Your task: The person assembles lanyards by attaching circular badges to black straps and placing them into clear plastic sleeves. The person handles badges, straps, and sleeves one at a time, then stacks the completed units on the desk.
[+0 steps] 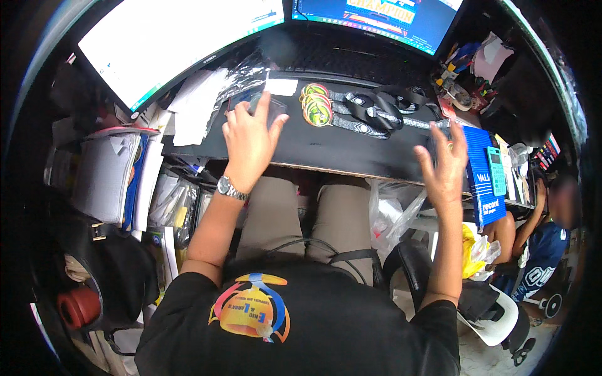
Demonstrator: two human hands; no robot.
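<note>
My left hand (251,138), with a metal-banded watch on its wrist, is over the left part of the black desk (285,147). Its fingers are spread, and some clear plastic shows just behind them. Several round medals (317,111) in gold, red and green lie overlapping at the middle of the desk. Their black and grey patterned ribbons (376,116) run rightward in loose loops. My right hand (446,169) is raised at the desk's right end, near the ribbon ends, fingers apart. A small greenish spot shows between those fingers, too blurred to name.
Two monitors (188,50) stand behind a dark keyboard (338,62). Papers (191,109) and plastic wrap crowd the left. A blue record book (480,163) with a teal calculator (496,170) lies right. Another person (542,244) sits at the far right; a plastic bag (395,216) hangs below the desk.
</note>
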